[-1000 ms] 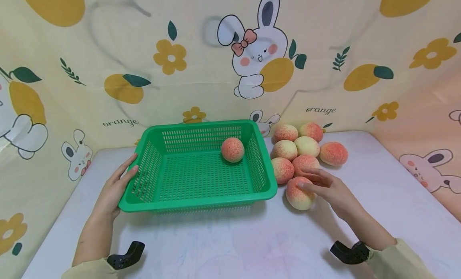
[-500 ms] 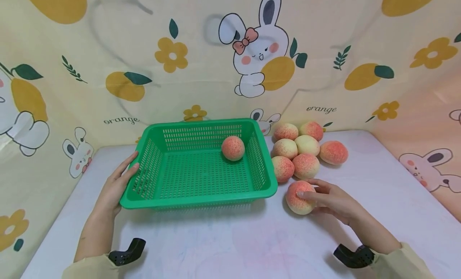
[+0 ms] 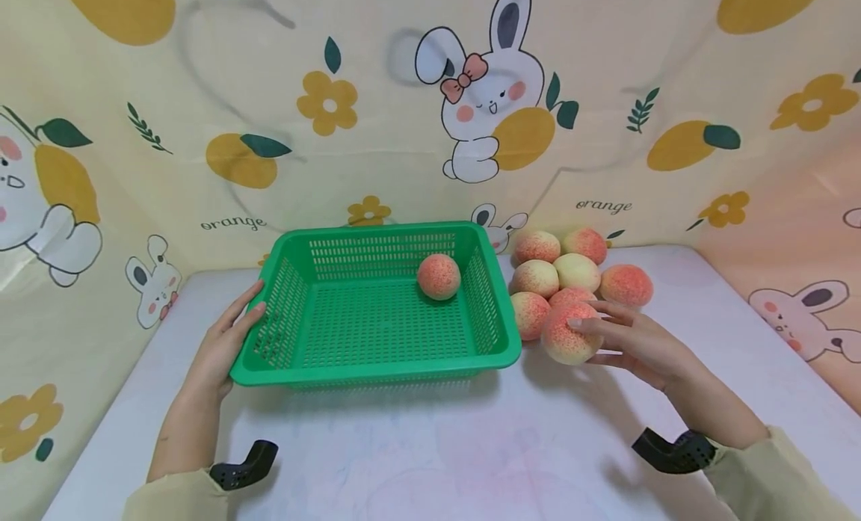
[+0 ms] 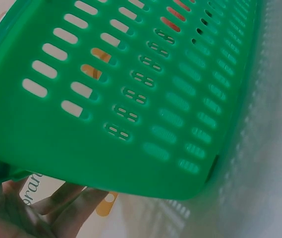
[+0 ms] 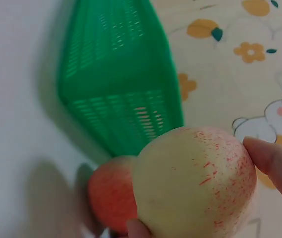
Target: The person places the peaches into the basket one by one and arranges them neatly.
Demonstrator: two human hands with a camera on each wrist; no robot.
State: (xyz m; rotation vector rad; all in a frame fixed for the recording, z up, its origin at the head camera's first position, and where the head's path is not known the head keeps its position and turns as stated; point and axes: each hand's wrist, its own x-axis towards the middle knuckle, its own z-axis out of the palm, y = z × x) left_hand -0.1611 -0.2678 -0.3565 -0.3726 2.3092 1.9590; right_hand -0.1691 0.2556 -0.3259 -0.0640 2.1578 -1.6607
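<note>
My right hand [image 3: 649, 345] holds a pink-speckled peach [image 3: 570, 334] between thumb and fingers, raised off the table just right of the basket. Up close in the right wrist view, the held peach [image 5: 193, 183] shows its pale yellow side, with fingertips at its edges. My left hand [image 3: 218, 349] grips the left rim of a green plastic basket [image 3: 373, 370]. In the left wrist view the slotted basket wall [image 4: 81, 148] covers most of that hand's fingers [image 4: 76, 210]. One peach [image 3: 439, 276] lies inside the basket, near its back right corner.
Several more peaches [image 3: 577, 273] sit in a group on the white table [image 3: 403, 446], right of the basket. One peach [image 3: 530, 316] lies close against the basket's right side. A printed cloth [image 3: 377, 155] hangs behind the table.
My right hand has taken hold of the front peach, drawn it slightly toward me, then lifted it off the table. My left hand stays on the basket rim.
</note>
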